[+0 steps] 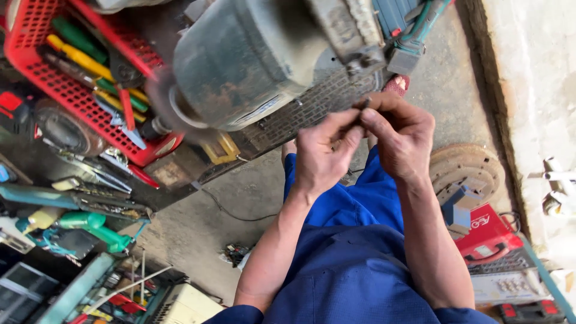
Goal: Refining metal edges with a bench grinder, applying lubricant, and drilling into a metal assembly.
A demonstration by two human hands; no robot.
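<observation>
My two hands met over my blue lap. My left hand (321, 157) and right hand (399, 139) both pinched one small dark part (363, 105) between fingertips, pressed together just before the motor (252, 60). It was so small, and sat so far out at my fingertips, that a slack pinch could have dropped it to the concrete floor (192, 228). Beyond stood one motor and one red basket (36, 72) of screwdrivers.
</observation>
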